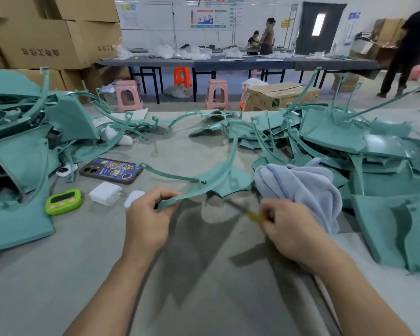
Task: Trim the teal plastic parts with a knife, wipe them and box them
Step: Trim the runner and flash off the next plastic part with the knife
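Observation:
My left hand (147, 217) pinches the near end of a long curved teal plastic part (224, 177) that arcs up and away over the grey table (204, 275). My right hand (287, 226) grips a small knife (249, 213) with a yellow handle, its dark blade pointing up-left toward the part; the blade is blurred. A light blue cloth (306, 187) lies bunched just beyond my right hand. Heaps of teal parts lie at the left (22, 154) and at the right (374, 166).
Near my left hand lie a phone (110, 170), a white charger (106, 193), a green timer (64, 202) and a small white pod (134, 198). Cardboard boxes (41, 40) stack at the far left. Stools, a box on the floor and people stand beyond the table.

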Tool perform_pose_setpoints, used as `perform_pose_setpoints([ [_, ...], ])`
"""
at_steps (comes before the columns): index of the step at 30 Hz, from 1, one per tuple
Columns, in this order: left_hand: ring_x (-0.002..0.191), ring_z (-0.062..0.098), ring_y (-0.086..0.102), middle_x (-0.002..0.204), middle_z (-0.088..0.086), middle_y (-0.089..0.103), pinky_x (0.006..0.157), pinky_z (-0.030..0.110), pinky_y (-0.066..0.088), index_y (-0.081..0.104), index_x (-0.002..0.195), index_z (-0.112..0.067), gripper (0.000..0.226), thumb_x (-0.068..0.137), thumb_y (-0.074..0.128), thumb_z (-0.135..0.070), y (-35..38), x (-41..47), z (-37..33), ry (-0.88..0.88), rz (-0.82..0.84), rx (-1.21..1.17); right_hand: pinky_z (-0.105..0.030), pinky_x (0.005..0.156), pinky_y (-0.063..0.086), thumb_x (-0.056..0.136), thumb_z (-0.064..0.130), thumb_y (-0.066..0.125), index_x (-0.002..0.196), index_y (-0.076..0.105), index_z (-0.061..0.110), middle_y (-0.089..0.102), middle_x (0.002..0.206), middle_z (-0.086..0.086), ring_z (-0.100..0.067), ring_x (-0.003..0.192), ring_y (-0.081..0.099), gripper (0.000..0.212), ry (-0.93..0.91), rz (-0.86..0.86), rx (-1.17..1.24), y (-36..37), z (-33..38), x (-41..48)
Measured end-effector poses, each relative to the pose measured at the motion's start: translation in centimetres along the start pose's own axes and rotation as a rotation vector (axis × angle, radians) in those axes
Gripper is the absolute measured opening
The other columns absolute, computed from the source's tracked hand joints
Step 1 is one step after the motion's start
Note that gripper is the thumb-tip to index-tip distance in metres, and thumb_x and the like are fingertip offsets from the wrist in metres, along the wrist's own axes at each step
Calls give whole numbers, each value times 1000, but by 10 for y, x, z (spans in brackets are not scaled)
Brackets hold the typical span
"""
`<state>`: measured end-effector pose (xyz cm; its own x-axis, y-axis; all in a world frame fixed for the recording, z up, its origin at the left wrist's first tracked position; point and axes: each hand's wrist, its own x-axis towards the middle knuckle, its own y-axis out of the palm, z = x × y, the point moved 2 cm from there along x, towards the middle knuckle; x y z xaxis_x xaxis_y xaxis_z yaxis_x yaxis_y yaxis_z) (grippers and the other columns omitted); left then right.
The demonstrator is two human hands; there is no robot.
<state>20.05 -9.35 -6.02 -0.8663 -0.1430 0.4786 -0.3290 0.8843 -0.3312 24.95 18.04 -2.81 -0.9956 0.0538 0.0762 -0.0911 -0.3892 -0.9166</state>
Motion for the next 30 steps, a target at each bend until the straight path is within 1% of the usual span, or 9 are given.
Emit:
perform_pose_setpoints([
  [4,99,-13,62,104,-36,68,82,3,42,76,104,-37,37,83,73,-7,5,-10,5,83,156,151,-26,53,38,96,22,63,77,57,26,64,62,2,-12,56,54,20,96,-400,397,-9,-6,5],
  [9,109,0,62,121,-16,72,87,2,38,75,117,-32,38,82,65,-21,9,-5,4,96,255,275,-23,55,42,93,12,68,77,68,21,61,58,-1,-7,52,51,19,-124,-158,593,21,34,-13],
  [11,109,4,64,121,-16,72,90,15,45,74,118,-35,38,84,61,-24,6,-7,3,129,251,292,-24,56,40,94,11,68,74,67,15,57,60,-4,-4,52,46,20,-184,-109,594,29,46,-17],
  [15,88,0,65,91,-24,74,76,17,47,72,104,-48,29,93,69,-21,2,-8,3,61,200,230,-16,57,37,96,16,67,71,65,14,57,61,3,-3,56,48,26,-229,-80,635,31,50,-19],
  [17,67,-2,57,65,-28,62,61,12,38,66,87,-52,28,95,69,-26,3,-8,-2,62,197,205,-22,57,41,98,24,65,71,64,16,61,63,5,-6,58,52,29,-236,-53,578,32,49,-18],
  [20,57,-5,50,59,-28,56,55,11,35,60,71,-46,31,94,69,-27,4,-9,-7,124,207,200,-30,64,45,98,28,65,74,65,19,63,66,2,-12,62,55,26,-181,-141,521,34,45,-14],
  [25,57,4,44,66,-8,60,60,26,43,65,95,-35,12,86,59,-41,5,-7,-6,79,223,152,-26,55,34,100,25,59,78,67,17,64,64,3,-17,64,55,25,121,-409,292,20,15,3],
  [28,57,5,41,69,5,62,63,35,46,70,87,-20,25,85,60,-43,4,-6,-4,51,232,121,-21,56,38,98,20,64,73,65,28,62,62,9,-11,61,54,26,-41,-392,480,17,16,-3],
  [30,55,6,40,61,-2,58,56,27,43,68,78,-24,21,84,60,-43,4,-6,-2,54,237,113,-20,56,40,96,17,65,70,61,34,57,62,11,-6,58,49,31,-252,-295,593,19,29,-13],
])
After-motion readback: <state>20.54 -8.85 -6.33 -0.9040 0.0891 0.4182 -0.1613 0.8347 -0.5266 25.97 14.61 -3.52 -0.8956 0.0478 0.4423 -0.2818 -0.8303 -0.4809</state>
